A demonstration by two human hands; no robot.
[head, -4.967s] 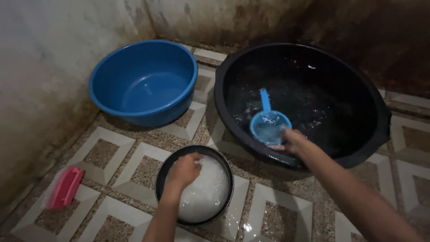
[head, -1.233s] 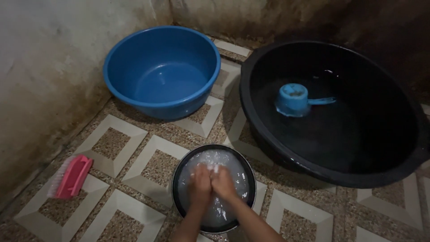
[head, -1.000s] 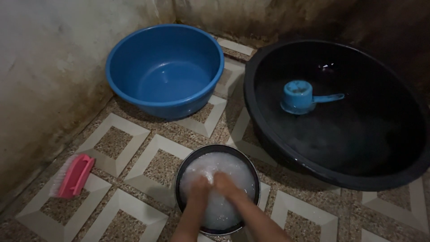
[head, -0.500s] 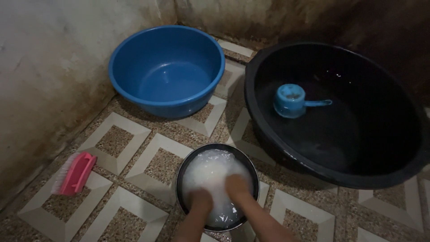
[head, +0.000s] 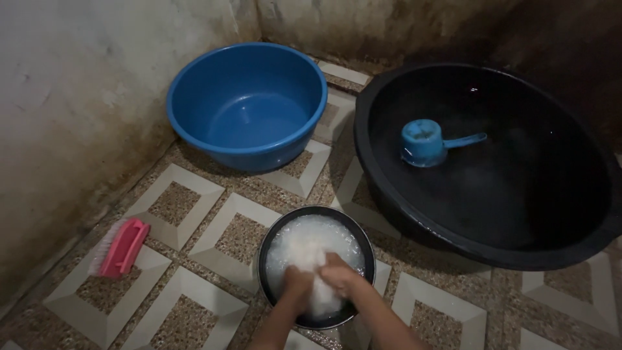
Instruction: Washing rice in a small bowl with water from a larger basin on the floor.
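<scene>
A small dark pot (head: 269, 236) stands on the tiled floor at the bottom centre, filled with white rice (head: 304, 243) in cloudy water. Both my hands are down in it. My left hand (head: 295, 284) and my right hand (head: 338, 275) press together near the pot's near side, with a clump of wet rice squeezed between them. A large black basin (head: 453, 227) of water stands to the right, with a small blue dipper (head: 424, 142) floating in it, handle pointing right.
A blue plastic basin (head: 249, 104) sits in the corner at the back left. A pink scrub brush (head: 122, 247) lies on the floor by the left wall. Stained walls close in on the left and behind.
My hands, apart half a second ago, have come together over a clump of rice. Five seconds ago my right hand held the dipper in the black basin; it now floats free.
</scene>
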